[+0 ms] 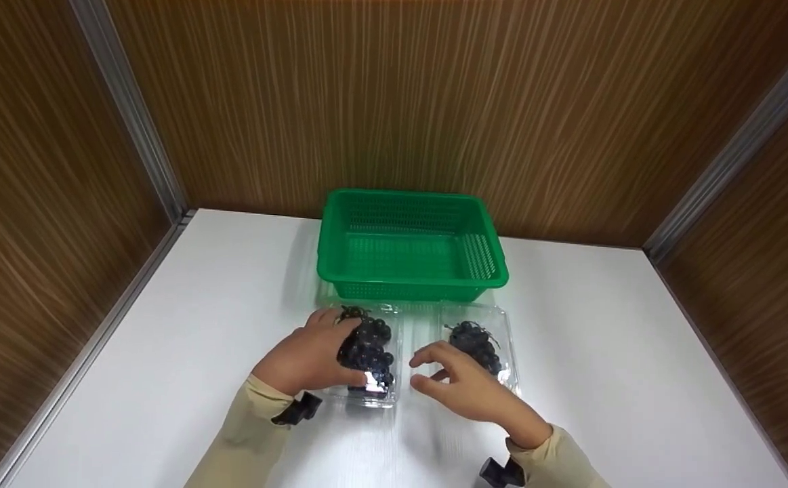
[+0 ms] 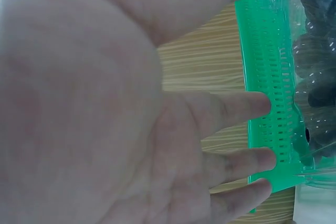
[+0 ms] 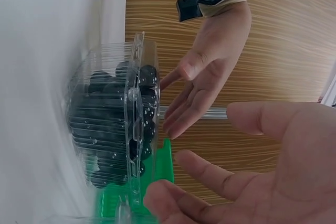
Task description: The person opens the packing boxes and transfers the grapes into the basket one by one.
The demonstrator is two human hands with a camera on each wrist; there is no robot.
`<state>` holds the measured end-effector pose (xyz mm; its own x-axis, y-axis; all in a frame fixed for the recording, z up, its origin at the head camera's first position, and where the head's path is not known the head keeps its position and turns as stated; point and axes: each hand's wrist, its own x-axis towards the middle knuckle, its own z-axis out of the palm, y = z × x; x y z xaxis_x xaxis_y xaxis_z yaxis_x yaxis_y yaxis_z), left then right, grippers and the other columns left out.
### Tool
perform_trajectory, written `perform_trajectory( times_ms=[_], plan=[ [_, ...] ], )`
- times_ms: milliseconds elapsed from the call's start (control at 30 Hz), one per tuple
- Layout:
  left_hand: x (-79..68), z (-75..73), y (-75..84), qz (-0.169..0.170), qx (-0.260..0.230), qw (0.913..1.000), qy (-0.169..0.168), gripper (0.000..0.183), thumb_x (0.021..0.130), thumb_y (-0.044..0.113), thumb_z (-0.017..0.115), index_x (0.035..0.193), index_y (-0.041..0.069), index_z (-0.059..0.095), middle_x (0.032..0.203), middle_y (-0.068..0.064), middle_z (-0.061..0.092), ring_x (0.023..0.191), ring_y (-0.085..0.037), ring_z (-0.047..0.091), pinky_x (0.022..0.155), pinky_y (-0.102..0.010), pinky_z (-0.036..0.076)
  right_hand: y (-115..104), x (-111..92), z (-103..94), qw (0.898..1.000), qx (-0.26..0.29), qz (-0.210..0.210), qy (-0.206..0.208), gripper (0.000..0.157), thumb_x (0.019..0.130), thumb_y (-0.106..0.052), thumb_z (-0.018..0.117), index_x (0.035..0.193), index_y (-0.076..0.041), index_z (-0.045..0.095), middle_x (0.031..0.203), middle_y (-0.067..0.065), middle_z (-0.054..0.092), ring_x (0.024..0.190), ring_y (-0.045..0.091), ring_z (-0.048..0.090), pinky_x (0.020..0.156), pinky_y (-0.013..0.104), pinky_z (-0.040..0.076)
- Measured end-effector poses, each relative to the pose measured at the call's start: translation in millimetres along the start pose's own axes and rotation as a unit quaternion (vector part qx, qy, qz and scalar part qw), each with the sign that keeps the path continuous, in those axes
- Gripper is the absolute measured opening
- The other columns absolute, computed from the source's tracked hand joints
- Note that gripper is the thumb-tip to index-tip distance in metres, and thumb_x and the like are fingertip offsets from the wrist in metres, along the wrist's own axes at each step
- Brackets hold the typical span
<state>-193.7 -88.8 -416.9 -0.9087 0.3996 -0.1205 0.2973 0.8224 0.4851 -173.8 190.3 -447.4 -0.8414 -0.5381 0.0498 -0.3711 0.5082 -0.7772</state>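
A clear plastic clamshell box of dark grapes (image 1: 372,349) stands on the white table. My left hand (image 1: 312,352) is spread over its left part, fingers apart; whether they touch the lid I cannot tell. In the right wrist view, the same box (image 3: 113,119) appears from the side, lid closed, with the left hand (image 3: 212,72) facing its top. My right hand (image 1: 465,386) hovers between this box and a second clear box of grapes (image 1: 475,346), partly covering the second. Its thumb and fingers are bent loosely with nothing between them.
A green plastic basket (image 1: 410,279) with slotted walls sits right behind both boxes, with nothing in it. Wood-patterned panels (image 1: 394,102) close off the back and both sides. White tabletop (image 1: 604,352) extends to the right.
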Motion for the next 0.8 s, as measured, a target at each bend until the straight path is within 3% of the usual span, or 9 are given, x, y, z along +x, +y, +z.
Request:
perform_trajectory(
  times_ms=[200,333,600,800],
  plan=[
    [0.2,-0.4,-0.6,0.001,-0.002,1.0000,0.003,0.095,0.077,0.044,0.090,0.155,0.009,0.048,0.164,-0.024,0.031,0.154,-0.041,0.024,0.114,-0.059,0.039,3.2,1.2,-0.9,0.999,0.023,-0.022,-0.010,0.021,0.102,-0.029,0.066,0.118,-0.016,0.066,0.137,0.007,0.059,0.133,0.031,0.054,0.108,0.048,0.049],
    [-0.5,-0.2,-0.7,0.006,-0.009,0.9999,-0.006,0.099,0.074,0.040,0.093,0.156,0.011,0.046,0.165,-0.024,0.030,0.154,-0.041,0.024,0.114,-0.059,0.039,6.3,2.1,0.6,1.000,0.005,-0.023,-0.017,0.023,0.102,-0.033,0.066,0.119,-0.017,0.065,0.142,0.013,0.056,0.135,0.035,0.052,0.113,0.057,0.042],
    [0.9,-2.8,-1.9,0.046,-0.004,0.9990,0.000,0.098,0.073,0.030,0.096,0.156,0.012,0.047,0.165,-0.021,0.031,0.154,-0.040,0.024,0.115,-0.058,0.039,7.7,1.4,-2.1,0.997,-0.065,0.017,-0.027,0.041,0.101,-0.046,0.064,0.128,-0.015,0.062,0.148,0.013,0.052,0.138,0.041,0.048,0.112,0.063,0.038],
    [2.4,-2.7,-5.9,0.037,-0.008,0.9992,-0.016,0.099,0.074,0.031,0.095,0.157,0.013,0.045,0.167,-0.020,0.027,0.156,-0.039,0.019,0.115,-0.058,0.039,6.6,2.2,-4.9,0.994,-0.102,0.049,-0.006,0.051,0.099,-0.048,0.064,0.131,-0.009,0.062,0.143,0.014,0.056,0.135,0.041,0.052,0.109,0.063,0.041]
  ],
)
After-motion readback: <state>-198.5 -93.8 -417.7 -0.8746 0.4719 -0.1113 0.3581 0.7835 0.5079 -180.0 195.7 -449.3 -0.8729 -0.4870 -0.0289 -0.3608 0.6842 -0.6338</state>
